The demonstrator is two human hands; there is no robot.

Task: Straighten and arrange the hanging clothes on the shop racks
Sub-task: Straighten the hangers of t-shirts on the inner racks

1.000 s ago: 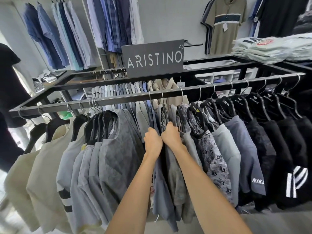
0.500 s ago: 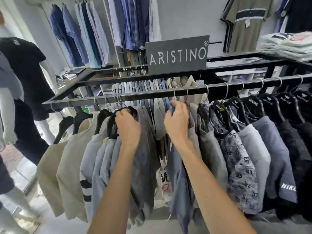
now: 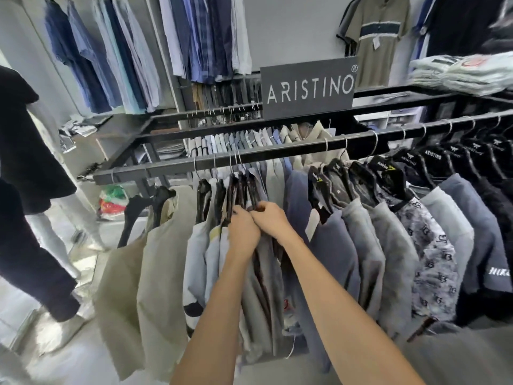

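A black metal rack rail (image 3: 277,154) runs across the view with shirts on black hangers. At its left hang beige shirts (image 3: 155,273), then pale blue and grey shirts (image 3: 200,254); to the right come a navy shirt (image 3: 333,259), grey ones, a patterned shirt (image 3: 433,259) and dark ones. My left hand (image 3: 244,232) and my right hand (image 3: 270,220) touch each other at the shoulders of the bunched grey shirts (image 3: 263,287), just under their hangers (image 3: 241,190). Both hands are closed on the fabric and hanger ends there.
A dark ARISTINO sign (image 3: 308,88) stands on the rack top. Folded shirts (image 3: 458,73) lie on the shelf at the right. More shirts (image 3: 116,56) hang on the back wall. A mannequin in dark clothes (image 3: 25,190) stands at the left; a coloured bag (image 3: 113,201) sits on the floor.
My hands were apart half a second ago, left on the grey shirts and right on a hanger further right. They have come together at the bunched grey shirts, and the view has shifted left.
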